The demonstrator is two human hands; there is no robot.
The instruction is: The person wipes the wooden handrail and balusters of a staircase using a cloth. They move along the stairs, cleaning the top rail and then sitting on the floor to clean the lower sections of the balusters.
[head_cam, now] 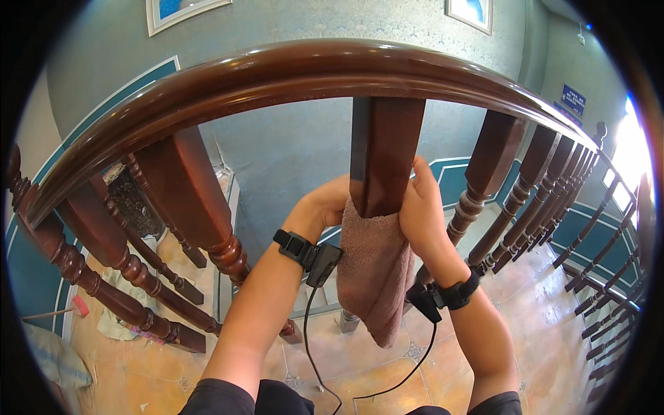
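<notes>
A brownish-pink terry cloth (pixel 374 264) hangs over the front of a dark red wooden baluster (pixel 386 155), just below its square upper block. My left hand (pixel 332 202) reaches around the baluster's left side, at the cloth's upper edge; its fingers are hidden behind the wood. On the right side, my right hand (pixel 421 207) is against the block and the cloth's upper right edge, thumb pointing up, most fingers out of sight behind. Each wrist carries a strapped black device with a cable. The polished wooden handrail (pixel 332 67) curves above both hands.
More turned balusters (pixel 202 207) stand at left, and a long row (pixel 493 155) recedes to the right. Below lies a tiled floor (pixel 332 368). A pale crumpled cloth (pixel 111 311), a pink-headed tool (pixel 80 306) and a woven sack (pixel 57 358) lie at lower left.
</notes>
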